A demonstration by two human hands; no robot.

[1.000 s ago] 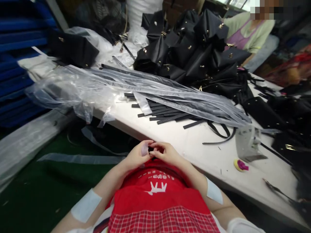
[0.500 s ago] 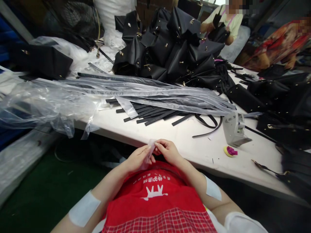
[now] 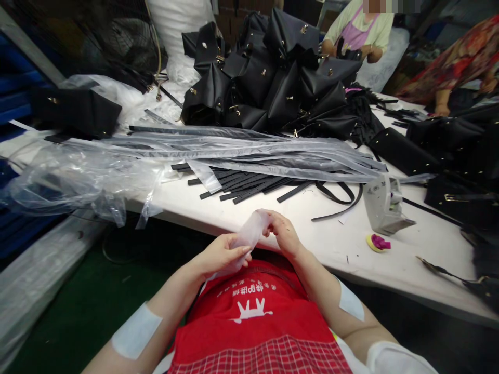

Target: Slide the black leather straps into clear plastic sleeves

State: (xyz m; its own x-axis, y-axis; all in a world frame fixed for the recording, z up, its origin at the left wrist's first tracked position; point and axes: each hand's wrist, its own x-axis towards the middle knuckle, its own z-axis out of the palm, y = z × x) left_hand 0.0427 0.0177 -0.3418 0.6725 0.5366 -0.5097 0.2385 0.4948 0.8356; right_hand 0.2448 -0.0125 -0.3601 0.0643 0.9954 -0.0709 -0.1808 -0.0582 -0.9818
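Observation:
A translucent plastic sleeve [image 3: 251, 230] stretches between my two hands, just in front of the table edge. My left hand [image 3: 225, 254] is closed around its lower part, thumb on top. At its upper end, my right hand [image 3: 283, 231] pinches the rim between thumb and fingers. Beyond my hands lie several black straps [image 3: 249, 186], fanned out on the white table [image 3: 280, 226]. Behind these stretches a bundle of long clear plastic sleeves [image 3: 273, 153], some with dark strips inside.
Black handbags [image 3: 253, 72] are heaped at the back. A tape dispenser [image 3: 385, 205] and a yellow tape roll [image 3: 377, 243] stand to the right. Crumpled clear plastic [image 3: 86, 176] hangs over the left edge. A co-worker [image 3: 360, 31] handles a black piece; another person [image 3: 460, 67] works at far right.
My right hand has moved up and right, away from my left, drawing the plastic sleeve out between them. The co-worker at the back has lowered the black piece.

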